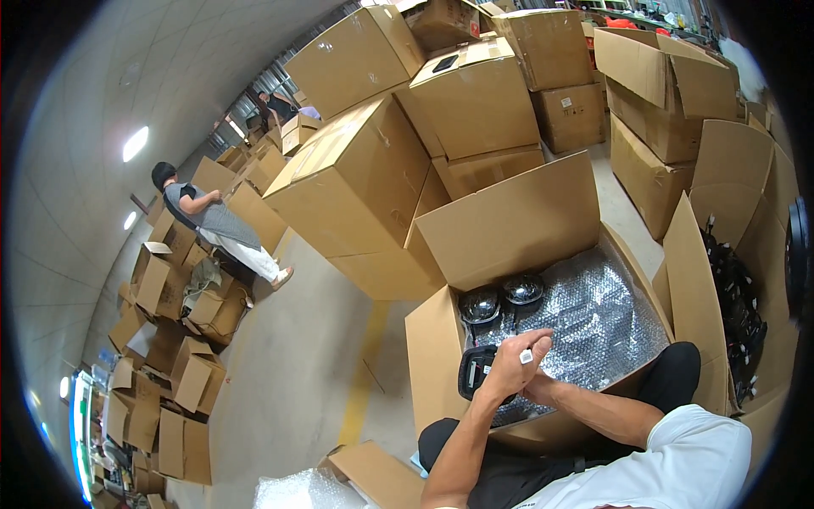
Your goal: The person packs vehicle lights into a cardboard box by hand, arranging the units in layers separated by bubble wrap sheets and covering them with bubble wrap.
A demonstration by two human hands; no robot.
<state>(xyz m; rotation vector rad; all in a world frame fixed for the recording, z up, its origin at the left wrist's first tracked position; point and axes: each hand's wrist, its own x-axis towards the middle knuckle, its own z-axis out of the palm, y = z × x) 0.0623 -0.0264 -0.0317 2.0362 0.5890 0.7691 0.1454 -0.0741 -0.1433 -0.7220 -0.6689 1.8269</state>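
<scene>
Cartons (184, 447) sprawl down the left side, flaps up, with a coworker (203, 208) standing beside them, then comes a yellow floor line (365, 373). Next is the open carton (434, 356) in front of the person: a squarish black unit (475, 373) is at its left side, close by the left hand (511, 365), and 2 glossy round black units (481, 308) sit just beyond. Left fingers look curled in by a small white piece (526, 356), but I can't tell if they're clamped on it. The right hand (540, 390) is mostly hidden behind the left, so no clue whether its fingers are apart or together. My worry is scuffs: those 2 shiny faces could knock together if bumped, since the bubble wrap (602, 314) spreads mostly to their right. Far right, another carton (688, 280) holds jumbled black parts (736, 314); tangling seems likely if someone yanks 1 out.
</scene>
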